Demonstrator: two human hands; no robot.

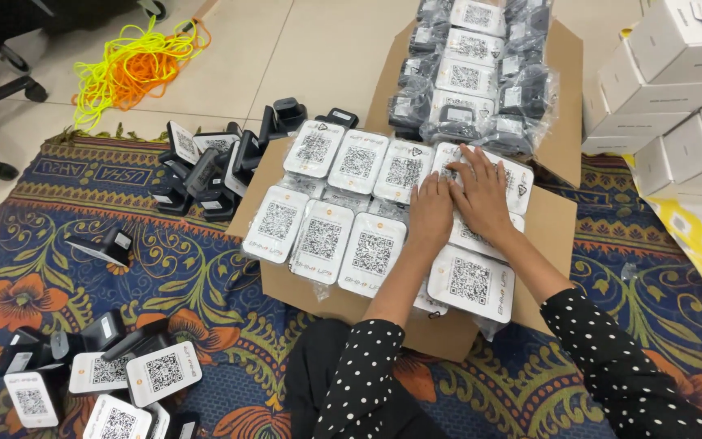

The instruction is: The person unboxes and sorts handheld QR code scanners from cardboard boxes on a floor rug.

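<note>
Here the wrapped white cards [373, 254] lie side by side, filling the cardboard box [558, 223] on the rug [205, 276]. Both arms reach forward, the left hand [431, 213] and right hand [481, 193] open and flat, pressing them level, gripping nothing.

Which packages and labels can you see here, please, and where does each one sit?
Bagged devices: white square-code faces in clear plastic, rows in the cardboard box, under left hand and right hand.
Dark wrapped units: box's far end.
Loose devices: black, white-faced, on the rug at left.
White cartons: stacked at right.
</note>
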